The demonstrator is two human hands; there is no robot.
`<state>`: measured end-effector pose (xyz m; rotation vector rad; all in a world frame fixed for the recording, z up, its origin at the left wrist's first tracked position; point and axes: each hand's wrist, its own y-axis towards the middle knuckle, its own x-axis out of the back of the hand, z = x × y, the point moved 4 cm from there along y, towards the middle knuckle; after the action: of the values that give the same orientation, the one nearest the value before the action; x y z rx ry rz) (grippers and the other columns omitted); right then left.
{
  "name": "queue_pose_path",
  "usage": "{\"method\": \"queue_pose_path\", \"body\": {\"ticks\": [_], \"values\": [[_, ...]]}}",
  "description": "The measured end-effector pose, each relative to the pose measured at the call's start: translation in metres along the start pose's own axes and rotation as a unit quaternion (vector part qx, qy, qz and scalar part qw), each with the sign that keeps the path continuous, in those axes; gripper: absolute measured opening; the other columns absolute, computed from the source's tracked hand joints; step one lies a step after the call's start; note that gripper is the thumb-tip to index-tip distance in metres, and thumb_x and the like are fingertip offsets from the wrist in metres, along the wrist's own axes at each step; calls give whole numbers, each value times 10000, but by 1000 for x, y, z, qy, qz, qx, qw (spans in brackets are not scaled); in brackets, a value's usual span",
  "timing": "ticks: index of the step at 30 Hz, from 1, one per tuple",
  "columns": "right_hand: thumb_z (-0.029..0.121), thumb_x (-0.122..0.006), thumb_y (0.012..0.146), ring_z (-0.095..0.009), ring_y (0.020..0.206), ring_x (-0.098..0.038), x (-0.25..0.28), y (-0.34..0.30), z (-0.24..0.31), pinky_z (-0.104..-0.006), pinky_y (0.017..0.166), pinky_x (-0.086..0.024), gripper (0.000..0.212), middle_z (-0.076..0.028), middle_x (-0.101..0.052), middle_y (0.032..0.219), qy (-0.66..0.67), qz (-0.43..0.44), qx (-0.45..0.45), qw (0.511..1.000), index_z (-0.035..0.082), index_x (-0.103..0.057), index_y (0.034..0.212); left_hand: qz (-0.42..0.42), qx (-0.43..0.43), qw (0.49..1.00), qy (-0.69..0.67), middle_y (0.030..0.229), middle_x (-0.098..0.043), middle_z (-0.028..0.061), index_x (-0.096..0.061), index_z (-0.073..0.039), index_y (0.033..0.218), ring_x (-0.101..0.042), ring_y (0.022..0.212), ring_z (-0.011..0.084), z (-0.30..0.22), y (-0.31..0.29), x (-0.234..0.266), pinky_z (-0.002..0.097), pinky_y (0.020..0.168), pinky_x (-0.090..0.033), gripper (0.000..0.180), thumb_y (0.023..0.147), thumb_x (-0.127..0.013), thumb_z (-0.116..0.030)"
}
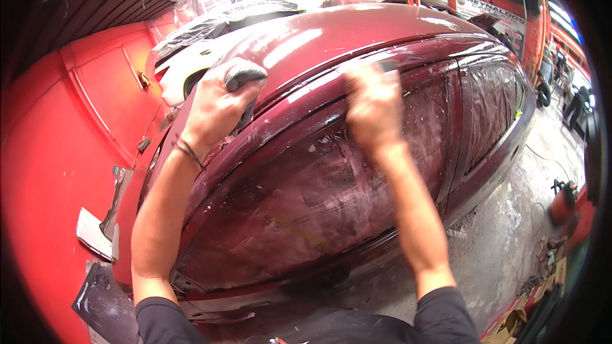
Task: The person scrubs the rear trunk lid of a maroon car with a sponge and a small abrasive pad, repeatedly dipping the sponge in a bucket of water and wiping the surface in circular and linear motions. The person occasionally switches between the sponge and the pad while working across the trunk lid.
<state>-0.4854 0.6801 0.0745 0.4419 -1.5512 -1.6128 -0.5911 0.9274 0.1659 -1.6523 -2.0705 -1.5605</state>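
Gripping a soft grey cloth [245,76] bunched in my left hand [217,108], fingers curled tight round it, I hold it against the upper edge of the dark red car [306,191] where roof meets window. My right hand [375,105] lies on the wet, slick window frame, blurred, so I cannot tell how its fingers sit. The cloth looks light and limp, best grasped as a wad; the car's length runs from lower left to upper right.

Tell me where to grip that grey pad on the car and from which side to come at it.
Grip the grey pad across its rounded top, coming from above and from the person's left, as the left hand does now: the pad lies against the sloped dark red car body, so probably only its outer face and edges are free.
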Motion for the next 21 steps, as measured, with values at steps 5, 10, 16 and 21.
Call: {"method": "queue_pose_path", "body": {"ticks": [5,10,16,21], "values": [[40,-657,866,-179,1289,-689,-39,-39,125,-538,1311,-300,432,26,-772,1225,184,54,182,964,215,-747,1250,-83,43,996,6,1002,-730,41,-735,12,1107,-654,911,97,17,-82,33,284,857,-547,126,996,-735,-48],[-11,-534,1015,-325,1189,-732,21,26,-84,-442,1067,-537,365,-125,-770,1274,15,-9,69,997,131,-759,1265,-232,137,962,42,1001,-711,-8,-726,-44,1184,-654,922,72,53,-214,100,255,851,-534,165,1021,-739,-63],[62,-609,970,-282,1158,-716,-29,-10,71,-526,1171,-400,296,-71,-781,1170,-32,3,145,989,181,-770,1189,-366,162,916,9,981,-669,-35,-711,-48,1182,-610,844,49,119,-275,143,234,734,-517,135,1051,-695,-72],[-33,-654,940,-224,1270,-692,-39,-25,133,-490,1259,-308,373,-40,-783,1219,139,141,210,958,187,-764,1220,-359,187,913,52,1016,-678,-16,-694,-27,1201,-624,869,59,144,-293,109,239,745,-530,149,1056,-681,-55]]}}
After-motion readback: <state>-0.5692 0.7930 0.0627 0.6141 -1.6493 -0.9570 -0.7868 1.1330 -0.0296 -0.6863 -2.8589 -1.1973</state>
